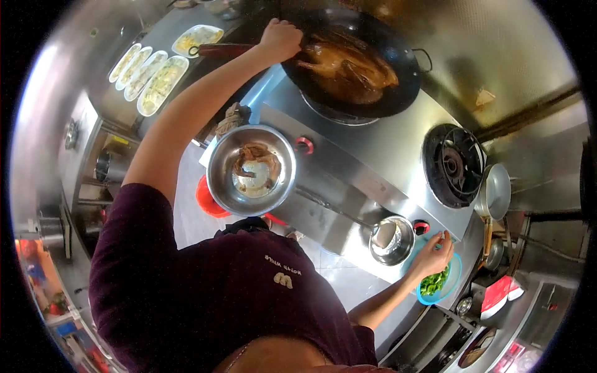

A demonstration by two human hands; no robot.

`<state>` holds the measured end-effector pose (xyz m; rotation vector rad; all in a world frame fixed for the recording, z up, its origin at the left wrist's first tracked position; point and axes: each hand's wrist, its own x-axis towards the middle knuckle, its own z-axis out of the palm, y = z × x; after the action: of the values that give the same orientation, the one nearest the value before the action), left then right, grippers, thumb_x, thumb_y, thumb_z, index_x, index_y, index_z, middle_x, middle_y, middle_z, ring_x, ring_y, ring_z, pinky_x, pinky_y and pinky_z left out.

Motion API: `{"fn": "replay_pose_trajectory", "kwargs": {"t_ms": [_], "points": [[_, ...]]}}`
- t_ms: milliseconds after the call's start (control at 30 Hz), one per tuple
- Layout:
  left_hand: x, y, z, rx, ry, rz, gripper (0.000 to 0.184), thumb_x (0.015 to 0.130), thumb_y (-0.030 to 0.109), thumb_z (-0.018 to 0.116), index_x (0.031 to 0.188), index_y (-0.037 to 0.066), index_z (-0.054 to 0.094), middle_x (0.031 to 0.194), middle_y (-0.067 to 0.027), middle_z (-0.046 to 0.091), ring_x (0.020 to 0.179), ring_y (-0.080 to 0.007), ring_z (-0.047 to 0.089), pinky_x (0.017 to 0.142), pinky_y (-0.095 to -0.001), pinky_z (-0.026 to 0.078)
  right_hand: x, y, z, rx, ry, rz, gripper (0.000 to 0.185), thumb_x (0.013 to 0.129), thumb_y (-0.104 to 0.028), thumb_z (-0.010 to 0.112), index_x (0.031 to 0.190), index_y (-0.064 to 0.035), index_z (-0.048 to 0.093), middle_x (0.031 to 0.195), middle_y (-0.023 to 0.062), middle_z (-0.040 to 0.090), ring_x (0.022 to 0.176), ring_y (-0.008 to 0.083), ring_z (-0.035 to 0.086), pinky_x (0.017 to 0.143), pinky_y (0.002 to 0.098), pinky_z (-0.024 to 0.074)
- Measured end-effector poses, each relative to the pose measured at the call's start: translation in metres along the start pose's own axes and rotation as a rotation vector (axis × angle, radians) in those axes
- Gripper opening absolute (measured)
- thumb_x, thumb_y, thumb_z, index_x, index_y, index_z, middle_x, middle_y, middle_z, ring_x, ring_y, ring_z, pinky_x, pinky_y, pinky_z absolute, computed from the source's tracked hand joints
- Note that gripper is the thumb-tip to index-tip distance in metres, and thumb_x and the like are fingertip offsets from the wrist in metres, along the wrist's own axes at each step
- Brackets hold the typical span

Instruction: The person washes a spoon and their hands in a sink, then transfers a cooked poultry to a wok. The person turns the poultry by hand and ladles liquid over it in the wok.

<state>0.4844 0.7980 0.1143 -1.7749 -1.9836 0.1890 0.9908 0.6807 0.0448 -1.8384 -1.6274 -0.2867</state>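
My left hand (280, 40) is closed around the wooden handle (224, 50) of a black wok (401, 93), close to the rim. In the wok a whole bird, seemingly a duck (348, 65), lies in brown sauce. My right hand (435, 253) is over a blue-rimmed bowl (458, 280) of chopped green vegetables (433, 284). Its fingertips are drawn together, and whatever may be between them is too small to make out. Beside that hand stands a metal pot (401, 248), with a ladle (339, 210) resting in it.
A steel bowl (214, 165) with brown scraps sits before me at the counter's edge. An unused burner (454, 165) is on the right, with pans (497, 189) beyond it. Several oval dishes of food (163, 86) stand at the upper left. Red knobs (305, 146) line the stove front.
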Motion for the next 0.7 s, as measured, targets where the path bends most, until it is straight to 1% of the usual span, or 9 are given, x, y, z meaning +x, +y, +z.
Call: {"fn": "replay_pose_trajectory", "kwargs": {"t_ms": [133,233,267,367,500,567,600,633,700], "points": [[0.004,0.003,0.014,0.008,-0.132,0.073,0.018,0.076,0.023,0.059,0.075,0.006,0.064,0.077,-0.0094,0.062,0.08,-0.0265,0.058,0.077,-0.0415,0.042,0.015,-0.031,0.015,0.064,-0.02,-0.1,0.018,0.081,-0.016,0.056,0.092,-0.0028,0.061,0.075,0.0087,0.055,0.068,0.0238,0.054,0.056,0.0347,0.0424],[0.015,0.014,0.034,0.054,-0.269,0.097,0.017,0.075,0.022,0.059,0.075,0.005,0.064,0.079,-0.0104,0.062,0.08,-0.026,0.059,0.077,-0.0408,0.042,0.018,-0.048,0.016,0.136,-0.057,-0.154,0.016,0.081,-0.014,0.056,0.092,-0.0029,0.06,0.074,0.0083,0.055,0.066,0.0223,0.052,0.055,0.0343,0.0405],[0.017,0.015,0.042,0.044,-0.203,0.164,0.017,0.075,0.022,0.059,0.074,0.006,0.064,0.078,-0.0103,0.063,0.08,-0.0253,0.059,0.075,-0.0401,0.042,0.018,-0.052,0.014,0.145,-0.068,-0.148,0.016,0.081,-0.014,0.056,0.092,-0.003,0.06,0.074,0.0083,0.054,0.065,0.0222,0.052,0.055,0.0343,0.0401],[0.028,0.029,0.059,0.099,-0.297,0.15,0.014,0.073,0.015,0.056,0.084,0.011,0.064,0.09,-0.0073,0.063,0.087,-0.0225,0.057,0.074,-0.0357,0.038,0.015,-0.045,0.01,0.115,-0.087,-0.13,0.017,0.08,-0.013,0.057,0.092,-0.0015,0.06,0.073,0.0091,0.053,0.067,0.0242,0.051,0.056,0.0363,0.0411],[0.034,0.04,0.068,0.087,-0.382,0.252,0.021,0.073,0.022,0.057,0.088,0.009,0.064,0.093,-0.0079,0.063,0.09,-0.0227,0.057,0.074,-0.0378,0.04,0.008,-0.016,0.004,0.024,-0.036,-0.117,0.017,0.08,-0.013,0.056,0.091,-0.0005,0.059,0.074,0.0099,0.053,0.069,0.0261,0.052,0.057,0.0374,0.0419],[0.025,0.055,0.043,0.029,-0.478,0.289,0.027,0.072,0.027,0.058,0.091,0.008,0.063,0.093,-0.0082,0.063,0.091,-0.0229,0.058,0.074,-0.0394,0.042,0.005,-0.011,-0.004,-0.003,-0.045,-0.052,0.018,0.08,-0.014,0.056,0.091,-0.0012,0.06,0.078,0.0102,0.055,0.073,0.0262,0.054,0.058,0.0373,0.0424],[0.017,0.061,0.018,-0.017,-0.509,0.407,0.035,0.071,0.033,0.059,0.093,0.006,0.062,0.094,-0.0093,0.062,0.092,-0.0252,0.058,0.075,-0.0405,0.044,0.003,-0.006,-0.006,-0.008,-0.054,-0.014,0.018,0.08,-0.015,0.056,0.091,-0.0014,0.06,0.078,0.0102,0.055,0.073,0.0262,0.054,0.059,0.0373,0.0425],[0.014,0.066,0.013,-0.129,-0.545,0.407,0.037,0.071,0.036,0.059,0.092,0.005,0.063,0.096,-0.011,0.062,0.092,-0.0281,0.057,0.077,-0.04,0.044,0.001,-0.001,-0.007,-0.013,-0.065,0.022,0.018,0.081,-0.015,0.056,0.091,-0.0015,0.06,0.079,0.0102,0.056,0.073,0.0261,0.054,0.059,0.0373,0.0426],[0.016,0.063,-0.016,-0.234,-0.681,0.346,0.04,0.071,0.039,0.06,0.09,0.004,0.064,0.096,-0.0129,0.061,0.09,-0.0294,0.058,0.076,-0.04,0.045,-0.002,0.011,-0.005,-0.033,-0.06,0.01,0.017,0.08,-0.015,0.056,0.09,-0.0022,0.06,0.08,0.0095,0.056,0.074,0.0254,0.054,0.059,0.0365,0.0429]]}}
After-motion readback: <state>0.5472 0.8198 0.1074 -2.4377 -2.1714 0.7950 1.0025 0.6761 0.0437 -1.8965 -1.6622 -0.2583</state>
